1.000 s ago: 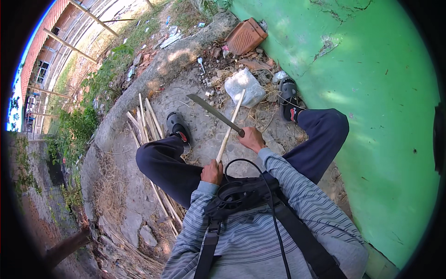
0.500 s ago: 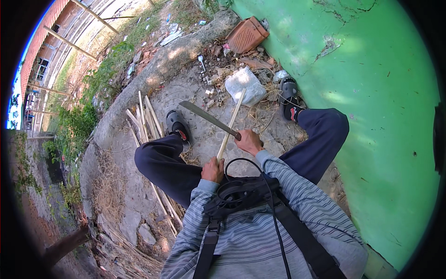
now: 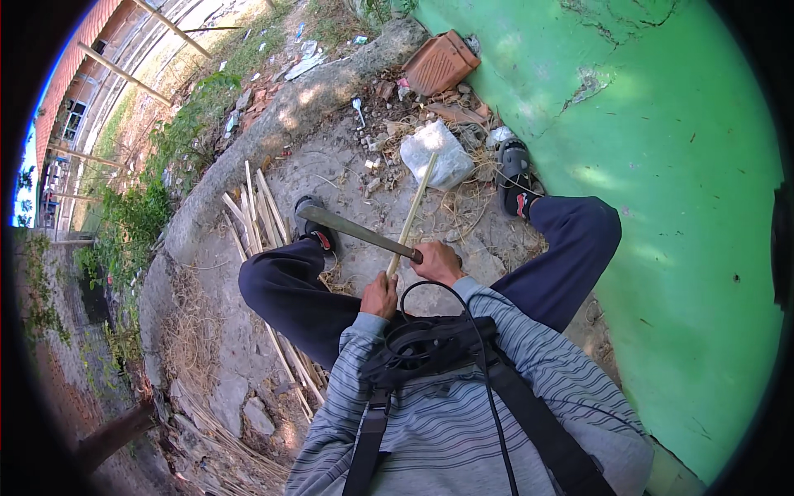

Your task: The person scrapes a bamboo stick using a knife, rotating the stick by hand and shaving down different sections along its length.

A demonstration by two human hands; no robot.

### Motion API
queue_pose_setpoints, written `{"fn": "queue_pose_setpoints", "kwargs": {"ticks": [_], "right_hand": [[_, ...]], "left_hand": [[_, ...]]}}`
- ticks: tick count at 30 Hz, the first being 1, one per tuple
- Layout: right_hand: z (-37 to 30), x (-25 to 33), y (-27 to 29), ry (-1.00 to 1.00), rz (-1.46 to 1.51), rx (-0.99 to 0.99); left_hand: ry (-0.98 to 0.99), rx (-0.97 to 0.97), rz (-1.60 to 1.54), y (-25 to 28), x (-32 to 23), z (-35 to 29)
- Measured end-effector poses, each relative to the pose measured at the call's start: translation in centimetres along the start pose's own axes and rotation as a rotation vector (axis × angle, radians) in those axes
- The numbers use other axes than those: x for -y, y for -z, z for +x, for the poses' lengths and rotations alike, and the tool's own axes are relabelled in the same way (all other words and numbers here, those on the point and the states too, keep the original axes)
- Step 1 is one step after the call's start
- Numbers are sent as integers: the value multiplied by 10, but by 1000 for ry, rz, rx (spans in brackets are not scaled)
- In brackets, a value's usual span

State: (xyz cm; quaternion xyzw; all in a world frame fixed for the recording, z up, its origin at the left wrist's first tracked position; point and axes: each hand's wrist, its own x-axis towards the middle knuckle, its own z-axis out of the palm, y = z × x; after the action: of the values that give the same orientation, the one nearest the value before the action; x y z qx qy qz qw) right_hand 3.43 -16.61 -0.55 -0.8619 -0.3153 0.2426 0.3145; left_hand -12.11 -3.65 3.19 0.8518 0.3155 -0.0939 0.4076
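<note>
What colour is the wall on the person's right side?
The wall is bright green, with cracks and chipped patches near its top. The head view shows it best.

We wear a grey long-sleeved shirt (image 3: 463,413) with thin dark stripes, dark navy trousers (image 3: 289,289), and black sandals (image 3: 514,169) with red marks. Black harness straps (image 3: 529,413) and a thin black cable (image 3: 488,388) cross our chest.

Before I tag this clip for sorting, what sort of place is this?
Probably an outdoor yard beside a building: a green painted wall, bare rubble-strewn ground, and weeds along a stone kerb. Split sticks lie near the person's feet.
</note>
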Motion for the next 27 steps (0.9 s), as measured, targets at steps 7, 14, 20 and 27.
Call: {"fn": "queue_pose_setpoints", "kwargs": {"ticks": [7, 14, 20, 27], "right_hand": [[-11, 5, -6, 31, 43, -31], [18, -22, 13, -127, 31, -123], [2, -9, 7, -32, -10, -50], [26, -29, 23, -193, 37, -62]], "left_hand": [[-1, -10, 23, 4, -10, 1], [18, 35, 136, 4, -9, -8], [40, -28, 111, 2, -8, -2], [7, -17, 121, 7, -2, -26]]}}
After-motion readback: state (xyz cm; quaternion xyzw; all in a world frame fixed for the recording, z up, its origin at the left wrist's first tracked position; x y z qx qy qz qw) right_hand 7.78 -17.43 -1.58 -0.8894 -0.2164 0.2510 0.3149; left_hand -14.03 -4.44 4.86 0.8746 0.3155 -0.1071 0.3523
